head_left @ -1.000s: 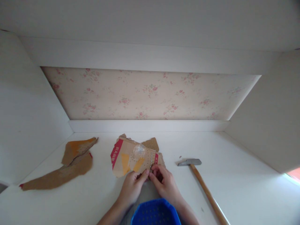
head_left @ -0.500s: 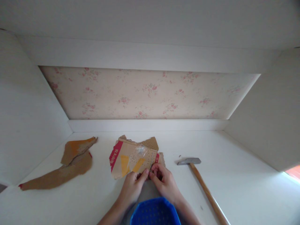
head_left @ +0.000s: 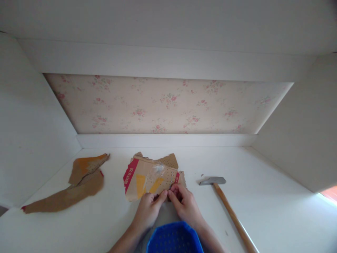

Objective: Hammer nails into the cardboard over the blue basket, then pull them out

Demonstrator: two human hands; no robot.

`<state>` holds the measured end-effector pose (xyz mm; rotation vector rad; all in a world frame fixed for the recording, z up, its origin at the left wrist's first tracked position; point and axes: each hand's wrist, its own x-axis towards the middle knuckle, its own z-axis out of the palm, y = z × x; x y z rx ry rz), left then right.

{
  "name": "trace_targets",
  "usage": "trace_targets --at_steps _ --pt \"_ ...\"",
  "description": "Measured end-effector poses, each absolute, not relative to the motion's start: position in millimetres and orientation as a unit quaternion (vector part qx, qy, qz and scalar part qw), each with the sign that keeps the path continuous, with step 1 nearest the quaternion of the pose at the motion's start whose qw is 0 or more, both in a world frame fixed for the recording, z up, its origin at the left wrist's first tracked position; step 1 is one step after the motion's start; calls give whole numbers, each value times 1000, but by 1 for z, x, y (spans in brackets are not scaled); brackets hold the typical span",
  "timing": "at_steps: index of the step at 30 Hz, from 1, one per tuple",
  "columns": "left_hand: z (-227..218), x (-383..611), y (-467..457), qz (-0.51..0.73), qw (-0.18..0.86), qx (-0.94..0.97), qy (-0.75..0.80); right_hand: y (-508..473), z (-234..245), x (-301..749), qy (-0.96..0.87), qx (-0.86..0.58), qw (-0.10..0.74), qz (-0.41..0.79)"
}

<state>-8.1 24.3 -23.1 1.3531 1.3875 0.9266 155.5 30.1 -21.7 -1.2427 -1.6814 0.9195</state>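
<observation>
A torn piece of brown cardboard [head_left: 147, 177] with red and yellow print, many small holes and a strip of clear tape lies on the white tabletop [head_left: 263, 211]. My left hand [head_left: 147, 209] and my right hand [head_left: 184, 203] meet at its near edge, fingertips pinched together close to the holes. What the fingers pinch is too small to make out. Just below my wrists sits a blue perforated basket [head_left: 174, 239], cut off by the frame's bottom edge.
A hammer [head_left: 226, 207] with a wooden handle lies to the right of my hands, head pointing away. Torn cardboard strips [head_left: 76, 186] lie at the left. White side walls and a floral back panel [head_left: 168, 105] enclose the tabletop.
Nothing much has moved; both hands stay pinched at the cardboard's near edge, and the view has shifted very slightly.
</observation>
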Motion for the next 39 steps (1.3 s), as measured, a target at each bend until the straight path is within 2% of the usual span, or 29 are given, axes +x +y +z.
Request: trace_targets --at_steps 9,21,29,39 --pt "-20 -7 24 387 466 553 572 29 -24 155 -674 -503 413 348" --pt "-21 -8 26 434 536 498 525 27 -24 157 -685 -493 411 346" --pt "-18 -7 23 413 484 540 551 27 -24 156 -714 -502 376 312" --pt "-27 -9 26 415 468 534 569 27 -30 157 -726 -504 362 296"
